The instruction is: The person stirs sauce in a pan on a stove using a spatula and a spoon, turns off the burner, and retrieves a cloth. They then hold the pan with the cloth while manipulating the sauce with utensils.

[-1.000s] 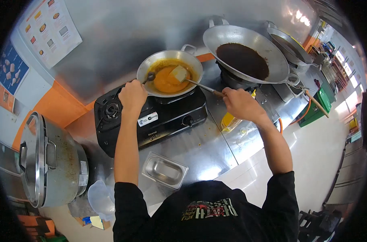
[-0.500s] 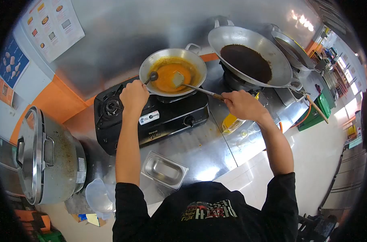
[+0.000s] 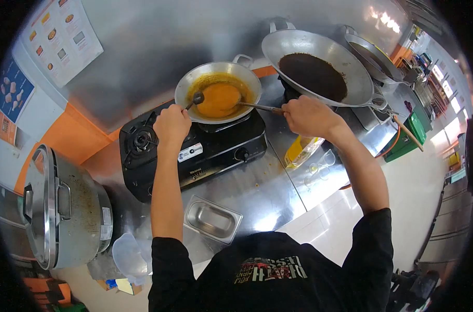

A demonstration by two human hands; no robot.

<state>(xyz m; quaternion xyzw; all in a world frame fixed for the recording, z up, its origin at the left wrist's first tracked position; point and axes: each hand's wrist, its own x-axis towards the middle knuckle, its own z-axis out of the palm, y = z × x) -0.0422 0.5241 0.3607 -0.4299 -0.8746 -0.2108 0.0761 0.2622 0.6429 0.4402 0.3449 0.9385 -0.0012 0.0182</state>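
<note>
A metal wok [image 3: 187, 86] with orange sauce [image 3: 219, 100] sits on the right burner of a black gas stove [image 3: 215, 148]. My left hand [image 3: 172, 126] is closed at the wok's near left edge, where a dark, round-ended tool [image 3: 198, 98] projects over the sauce; whether the hand also grips the wok's handle is hidden. My right hand [image 3: 310, 117] is wrapped round the handle of a spatula [image 3: 262, 107], which reaches over the wok's right side. The spatula's blade is mostly hidden in the sauce.
A large wok [image 3: 359, 78] with dark contents stands at the right, another pan [image 3: 390, 70] beyond it. A yellow bottle [image 3: 300, 152] lies near my right forearm. A steel tray [image 3: 213, 219], a plastic jug [image 3: 130, 256] and a big lidded pot [image 3: 80, 213] are nearer and left.
The spatula's blade has gone from plain view over the sauce to mostly hidden at the right side. My right hand has moved slightly up and away, with its elbow farther out.
</note>
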